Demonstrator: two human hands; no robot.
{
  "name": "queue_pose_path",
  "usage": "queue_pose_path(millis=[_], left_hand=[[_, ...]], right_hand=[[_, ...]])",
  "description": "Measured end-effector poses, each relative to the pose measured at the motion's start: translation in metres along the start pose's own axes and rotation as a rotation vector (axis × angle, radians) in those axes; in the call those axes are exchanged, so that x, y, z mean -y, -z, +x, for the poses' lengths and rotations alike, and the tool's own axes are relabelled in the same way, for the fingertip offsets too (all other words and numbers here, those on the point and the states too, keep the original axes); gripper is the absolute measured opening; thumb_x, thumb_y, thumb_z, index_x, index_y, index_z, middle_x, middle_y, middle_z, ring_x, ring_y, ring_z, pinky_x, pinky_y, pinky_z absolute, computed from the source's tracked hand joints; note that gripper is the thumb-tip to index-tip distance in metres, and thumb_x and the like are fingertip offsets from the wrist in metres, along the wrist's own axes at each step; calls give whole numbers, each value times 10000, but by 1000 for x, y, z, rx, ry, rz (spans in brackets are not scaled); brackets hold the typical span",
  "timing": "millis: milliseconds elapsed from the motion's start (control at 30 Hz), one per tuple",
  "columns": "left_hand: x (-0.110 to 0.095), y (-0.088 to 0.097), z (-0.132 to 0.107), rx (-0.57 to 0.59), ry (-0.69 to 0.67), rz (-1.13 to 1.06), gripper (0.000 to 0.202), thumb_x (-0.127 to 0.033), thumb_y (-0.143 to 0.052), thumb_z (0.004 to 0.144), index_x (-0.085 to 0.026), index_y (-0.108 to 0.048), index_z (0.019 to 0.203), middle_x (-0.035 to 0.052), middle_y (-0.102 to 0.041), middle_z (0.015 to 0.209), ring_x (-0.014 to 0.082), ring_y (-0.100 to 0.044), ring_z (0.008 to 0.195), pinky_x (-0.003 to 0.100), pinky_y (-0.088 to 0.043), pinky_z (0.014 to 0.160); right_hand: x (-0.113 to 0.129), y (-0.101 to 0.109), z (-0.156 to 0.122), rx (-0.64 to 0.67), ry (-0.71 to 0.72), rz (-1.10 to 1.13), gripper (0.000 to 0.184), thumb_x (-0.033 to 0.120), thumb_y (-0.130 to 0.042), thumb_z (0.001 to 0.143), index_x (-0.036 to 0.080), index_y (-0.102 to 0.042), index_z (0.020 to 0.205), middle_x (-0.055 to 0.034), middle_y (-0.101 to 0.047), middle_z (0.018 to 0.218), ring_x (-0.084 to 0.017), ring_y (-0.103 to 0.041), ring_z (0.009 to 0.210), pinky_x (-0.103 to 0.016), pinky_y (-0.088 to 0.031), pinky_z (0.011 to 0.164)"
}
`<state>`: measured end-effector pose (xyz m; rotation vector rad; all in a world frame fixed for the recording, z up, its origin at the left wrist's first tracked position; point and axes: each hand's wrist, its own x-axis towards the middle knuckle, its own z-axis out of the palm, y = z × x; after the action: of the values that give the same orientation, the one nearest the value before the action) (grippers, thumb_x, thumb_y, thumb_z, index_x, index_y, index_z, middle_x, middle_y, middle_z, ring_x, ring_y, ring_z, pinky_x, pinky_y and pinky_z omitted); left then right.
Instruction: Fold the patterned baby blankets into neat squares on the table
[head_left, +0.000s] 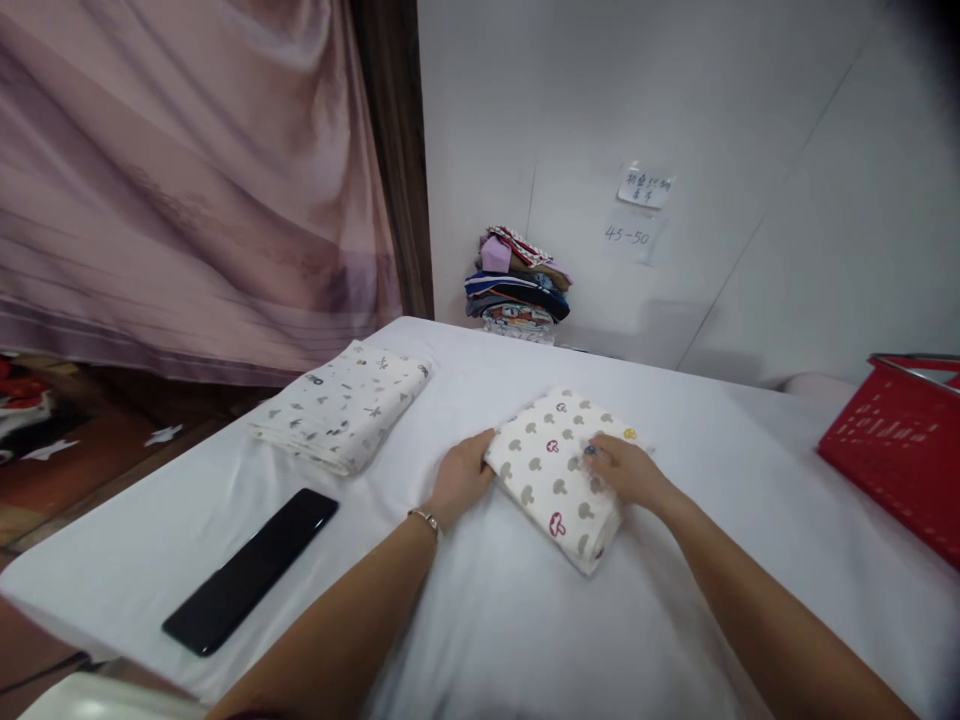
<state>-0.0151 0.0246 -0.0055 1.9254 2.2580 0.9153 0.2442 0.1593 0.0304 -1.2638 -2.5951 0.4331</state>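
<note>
**White layers: folding apparently well advanced**

At the back, a pale wall (570, 90); to its left, a pink, satiny curtain (225, 180). Below, a white-draped table (450, 395). At far right, a red perforated basket (892, 450); against the wall, near the table's far edge, a stack of folded textiles (517, 292).

On the table's left side, a sprig-print cloth (352, 410), already a flat, layered rectangle: finished, by the look of it. At centre, between the hands, the mushroom-print cloth (547, 470), already down to a compact packet. Remaining, as a judgement: little beyond tidying, with layers curled and not quite flush at the near corner.

Nearer, at left, a black smartphone (251, 570), apart from both cloths.

Left hand (459, 478) at the packet's left corner, fingers bent against the edge, apparently gripping it. Right hand (630, 474) on top, towards the right, thumb and fingers drawn together; whether pinching a layer or merely pressing, impossible to tell.

Smallest, a bracelet (427, 521) on the left wrist.
</note>
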Motion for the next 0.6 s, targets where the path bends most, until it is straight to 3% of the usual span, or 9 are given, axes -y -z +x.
queue_pose_path(millis=[67, 167, 333, 467, 600], left_hand=[[-1, -2, 0, -15, 2, -5, 469, -184, -469, 779, -197, -482, 1248, 65, -588, 1205, 211, -541, 1077, 362, -433, 917], [-1, -4, 1, -11, -11, -10, 479, -131, -465, 758, -192, -490, 1232, 65, -579, 1215, 204, -528, 1090, 361, -414, 931], [4, -6, 1, 46, -5, -9, 500, -143, -481, 770, -205, -452, 1266, 66, -546, 1251, 205, -500, 1115, 352, -377, 937], [5, -3, 2, 69, -31, -44, 511, -125, -483, 772, -229, -449, 1271, 44, -548, 1253, 193, -496, 1112, 333, -359, 931], [2, 3, 4, 53, -3, -77, 478, -106, -478, 771, -281, -504, 1216, 2, -609, 1158, 180, -528, 1036, 328, -365, 898]], right_hand=[[-2, 6, 28, -54, -58, 49, 444, 459, -435, 831, 224, -594, 1172, -63, -579, 1226, -231, -557, 1072, -332, -415, 915], [-4, 7, 78, -103, -129, 42, 468, 416, -437, 840, 179, -553, 1227, -79, -554, 1260, -233, -525, 1126, -327, -400, 939], [-7, -13, 145, -31, -224, 1, 511, 381, -441, 849, 128, -481, 1291, -123, -526, 1285, -255, -506, 1154, -342, -384, 952], [-8, -27, 170, 6, -202, -9, 536, 433, -475, 830, 117, -509, 1261, -141, -557, 1243, -273, -517, 1138, -352, -380, 948], [-7, -32, 177, -2, -163, -23, 478, 464, -464, 833, 158, -572, 1183, -112, -585, 1208, -257, -533, 1111, -325, -387, 918]])
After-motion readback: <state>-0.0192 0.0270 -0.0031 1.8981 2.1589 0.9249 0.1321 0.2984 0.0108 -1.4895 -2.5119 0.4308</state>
